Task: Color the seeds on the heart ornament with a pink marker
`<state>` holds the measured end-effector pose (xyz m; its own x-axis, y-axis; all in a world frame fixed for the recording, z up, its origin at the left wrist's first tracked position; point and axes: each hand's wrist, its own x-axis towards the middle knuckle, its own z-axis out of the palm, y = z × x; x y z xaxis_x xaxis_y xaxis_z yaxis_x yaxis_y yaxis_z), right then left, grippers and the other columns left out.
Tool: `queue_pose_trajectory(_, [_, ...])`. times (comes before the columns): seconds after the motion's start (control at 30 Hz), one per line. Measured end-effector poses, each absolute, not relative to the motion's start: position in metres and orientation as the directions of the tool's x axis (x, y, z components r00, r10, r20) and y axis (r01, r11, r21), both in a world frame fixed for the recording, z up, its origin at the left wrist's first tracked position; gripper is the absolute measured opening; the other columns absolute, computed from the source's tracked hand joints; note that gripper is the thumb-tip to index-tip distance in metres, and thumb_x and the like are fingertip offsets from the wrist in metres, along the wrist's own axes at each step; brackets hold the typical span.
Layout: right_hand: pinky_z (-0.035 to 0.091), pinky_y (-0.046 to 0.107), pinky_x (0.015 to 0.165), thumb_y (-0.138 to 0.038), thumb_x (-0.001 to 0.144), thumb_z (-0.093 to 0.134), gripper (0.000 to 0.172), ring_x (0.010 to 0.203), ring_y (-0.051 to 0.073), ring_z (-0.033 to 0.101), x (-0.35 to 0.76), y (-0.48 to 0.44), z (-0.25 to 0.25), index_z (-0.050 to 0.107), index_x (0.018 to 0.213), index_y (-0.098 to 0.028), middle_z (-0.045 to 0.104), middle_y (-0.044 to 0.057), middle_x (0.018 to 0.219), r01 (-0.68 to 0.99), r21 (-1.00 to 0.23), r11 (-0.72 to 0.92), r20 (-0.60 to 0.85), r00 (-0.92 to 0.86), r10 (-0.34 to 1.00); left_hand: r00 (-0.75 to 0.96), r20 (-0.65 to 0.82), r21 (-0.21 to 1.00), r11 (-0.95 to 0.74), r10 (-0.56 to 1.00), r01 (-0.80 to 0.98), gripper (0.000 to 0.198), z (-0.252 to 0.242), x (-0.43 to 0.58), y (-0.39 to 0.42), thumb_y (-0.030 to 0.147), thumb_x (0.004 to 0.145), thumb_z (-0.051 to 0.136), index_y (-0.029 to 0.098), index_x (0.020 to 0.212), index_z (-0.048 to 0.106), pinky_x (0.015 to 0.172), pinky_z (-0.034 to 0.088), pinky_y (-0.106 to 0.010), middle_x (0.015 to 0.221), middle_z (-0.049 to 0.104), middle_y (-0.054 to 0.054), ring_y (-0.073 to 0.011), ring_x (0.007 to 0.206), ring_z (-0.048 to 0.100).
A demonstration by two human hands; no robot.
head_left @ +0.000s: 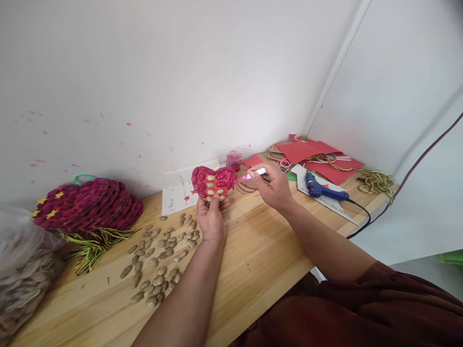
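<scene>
My left hand (211, 221) holds up a red craft piece (220, 178) with rows of peanuts stuck on it, thumb in front and fingers behind. Most of these peanuts are coated magenta; a few in the middle and along the lower edge are pale. Pinched in my right hand (275, 189) is a white-handled paintbrush (259, 171), its magenta tip at the right edge of the piece. Behind them stands a clear cup of magenta paint (234, 160). Loose unpainted peanuts (159, 279) lie scattered on the wooden table (253, 260), left of my left forearm.
At left, a stack of magenta peanut pieces (101, 202) with yellow stars and green tassels leans beside a plastic bag of peanuts (25, 274). On the right lie a blue glue gun (327, 190) with its cord, red sheets (304, 150) and tangled cords (376, 184). Paint spots mark the wall.
</scene>
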<state>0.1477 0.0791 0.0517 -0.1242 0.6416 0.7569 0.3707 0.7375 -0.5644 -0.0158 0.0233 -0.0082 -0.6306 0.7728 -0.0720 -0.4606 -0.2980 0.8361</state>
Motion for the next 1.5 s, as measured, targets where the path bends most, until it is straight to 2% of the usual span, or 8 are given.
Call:
queue_pose_trajectory(0.23, [0.056, 0.041, 0.088, -0.039, 0.101, 0.064, 0.019, 0.092, 0.024, 0.073, 0.1486, 0.077, 0.0532, 0.075, 0.094, -0.026, 0.082, 0.005, 0.094, 0.374, -0.564, 0.736, 0.755, -0.128, 0.643, -0.63, -0.074, 0.839, -0.293, 0.773, -0.458, 0.048, -0.0078, -0.0159, 0.0232, 0.045, 0.062, 0.091, 0.02, 0.09, 0.06, 0.062, 0.053, -0.027, 0.075, 0.07, 0.002, -0.014, 0.061, 0.068])
queue_pose_trajectory(0.63, [0.053, 0.041, 0.087, -0.033, 0.101, 0.064, 0.015, 0.086, 0.023, 0.071, 0.1467, 0.0742, 0.0564, 0.075, 0.094, -0.026, 0.082, 0.004, 0.09, 0.399, -0.452, 0.797, 0.806, -0.201, 0.558, -0.637, -0.051, 0.855, -0.296, 0.77, -0.426, 0.049, -0.0061, -0.0148, 0.0215, 0.044, 0.063, 0.09, 0.021, 0.094, 0.059, 0.063, 0.054, -0.027, 0.075, 0.069, 0.002, -0.0145, 0.061, 0.067])
queue_pose_trajectory(0.9, [0.053, 0.041, 0.088, -0.035, 0.1, 0.065, 0.016, 0.088, 0.024, 0.071, 0.1487, 0.076, 0.0557, 0.075, 0.093, -0.026, 0.083, 0.005, 0.091, 0.432, -0.452, 0.781, 0.814, -0.159, 0.559, -0.631, -0.057, 0.864, -0.279, 0.773, -0.42, 0.05, -0.0065, -0.015, 0.0217, 0.046, 0.062, 0.089, 0.021, 0.094, 0.059, 0.065, 0.053, -0.028, 0.079, 0.069, 0.001, -0.0146, 0.063, 0.067])
queue_pose_trajectory(1.13, [0.05, 0.042, 0.088, -0.039, 0.101, 0.062, 0.021, 0.086, 0.024, 0.07, 0.1455, 0.0722, 0.0564, 0.074, 0.091, -0.027, 0.081, 0.005, 0.088, 0.433, -0.45, 0.781, 0.767, -0.261, 0.586, -0.63, -0.047, 0.866, -0.282, 0.775, -0.412, 0.05, -0.0074, -0.0145, 0.0218, 0.048, 0.065, 0.089, 0.022, 0.095, 0.058, 0.067, 0.053, -0.029, 0.077, 0.068, 0.002, -0.0152, 0.064, 0.066])
queue_pose_trajectory(1.5, [0.049, 0.043, 0.086, -0.04, 0.102, 0.061, 0.023, 0.083, 0.024, 0.068, 0.1481, 0.0712, 0.0587, 0.073, 0.089, -0.026, 0.081, 0.005, 0.086, 0.438, -0.437, 0.786, 0.773, -0.264, 0.576, -0.635, -0.056, 0.856, -0.291, 0.77, -0.428, 0.049, -0.0075, -0.016, 0.023, 0.047, 0.063, 0.09, 0.021, 0.091, 0.059, 0.065, 0.054, -0.028, 0.077, 0.069, 0.001, -0.015, 0.063, 0.068])
